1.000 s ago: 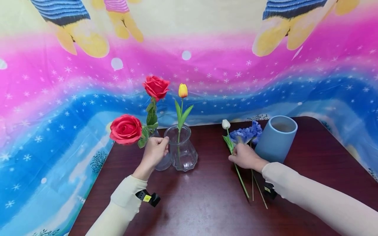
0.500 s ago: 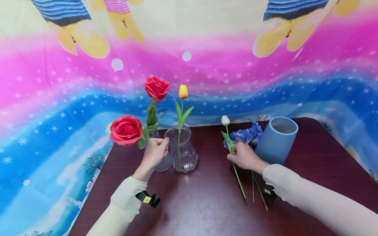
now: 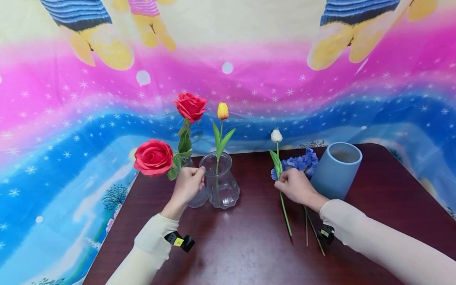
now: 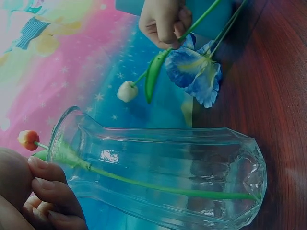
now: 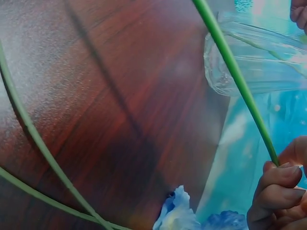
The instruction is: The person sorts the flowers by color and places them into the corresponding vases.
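- White tulip (image 3: 278, 168): I see it right of the jar (image 3: 225, 190), its stem pinched in the right hand (image 3: 296, 186).
- Since a second ago, I find it steeper, with its bloom higher.
- Bloom points up; the long axis slants slightly, its lower end off to the right.
- Left hand (image 3: 187, 185) is curled beside the jar's rim; I can't tell what it grips.

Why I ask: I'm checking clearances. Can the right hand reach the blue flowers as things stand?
Probably yes: the blue flowers lie near the right hand, though it grips the white tulip and may need freeing.
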